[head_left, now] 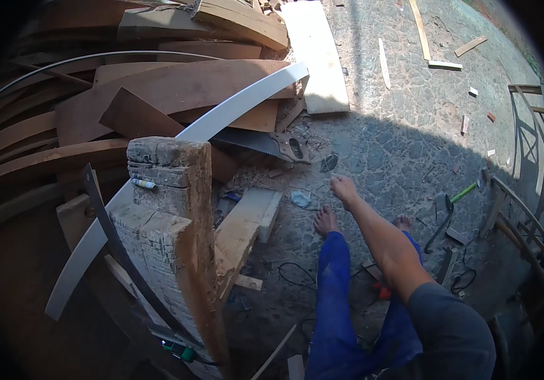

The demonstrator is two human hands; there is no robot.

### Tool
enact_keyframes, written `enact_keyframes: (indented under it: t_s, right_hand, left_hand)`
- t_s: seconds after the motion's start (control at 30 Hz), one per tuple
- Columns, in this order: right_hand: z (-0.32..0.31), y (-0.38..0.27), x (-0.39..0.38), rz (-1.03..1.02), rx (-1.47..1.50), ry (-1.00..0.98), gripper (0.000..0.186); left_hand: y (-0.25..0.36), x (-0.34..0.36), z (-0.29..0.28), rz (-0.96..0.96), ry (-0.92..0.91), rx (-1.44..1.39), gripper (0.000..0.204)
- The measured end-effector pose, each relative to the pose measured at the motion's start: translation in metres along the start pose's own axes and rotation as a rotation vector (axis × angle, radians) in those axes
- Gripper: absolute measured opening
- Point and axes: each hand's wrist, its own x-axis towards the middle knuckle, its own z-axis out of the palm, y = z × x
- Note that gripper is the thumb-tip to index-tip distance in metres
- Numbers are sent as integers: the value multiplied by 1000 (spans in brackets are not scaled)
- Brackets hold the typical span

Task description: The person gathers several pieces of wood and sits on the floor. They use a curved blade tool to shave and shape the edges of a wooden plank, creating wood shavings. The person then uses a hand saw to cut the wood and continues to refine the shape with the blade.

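Observation:
My right hand (343,190) reaches out over the stone floor with its fingers curled closed. Whatever they may hold is hidden from this side. Below the hand, a crumpled pale-blue scrap (300,199) lies on the ground. To the left stands a thick, rough wooden block (169,171) with a stepped top, and a small white-and-blue stub (143,183) rests on it. Behind the block, a handsaw (253,143) lies beside a long pale strip (243,101). A dark narrow strip (120,234) leans along the block's left side. My left hand is out of view.
Wooden planks (170,88) are piled at the far left. A pale board (316,57) lies at the back. Offcuts, cables (297,272) and a green-handled tool (464,192) are scattered on the floor around my bare feet. Wooden frames (531,126) stand at the right.

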Motion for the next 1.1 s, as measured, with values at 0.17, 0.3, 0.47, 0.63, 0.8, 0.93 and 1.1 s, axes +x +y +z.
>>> enact_keyframes:
  t_s: [0.17, 0.3, 0.47, 0.63, 0.8, 0.93, 1.1]
  right_hand:
    - [84, -6, 113, -57, -188, 286, 46]
    - [116, -13, 162, -72, -176, 227, 37]
    - [75, -21, 129, 226, -10, 120, 17]
    - [-21, -23, 18, 263, 63, 193, 19]
    - [-166, -40, -108, 315, 217, 157, 13]
    - [-272, -102, -206, -43, 424, 47, 40]
    - [-313, -241, -309, -620, 18, -169, 61]
  left_hand:
    - [41, 43, -36, -5, -8, -21, 68]
    - [57, 48, -44, -20, 3, -62, 66]
    - [62, 25, -21, -31, 0, -129, 63]
    - [43, -42, 20, -51, 4, -273, 60]
    - [-14, -141, 92, -98, 8, -498, 56]
    - [-59, -195, 164, -111, 38, -704, 54]
    - [-74, -220, 209, 90, 385, -1164, 51]
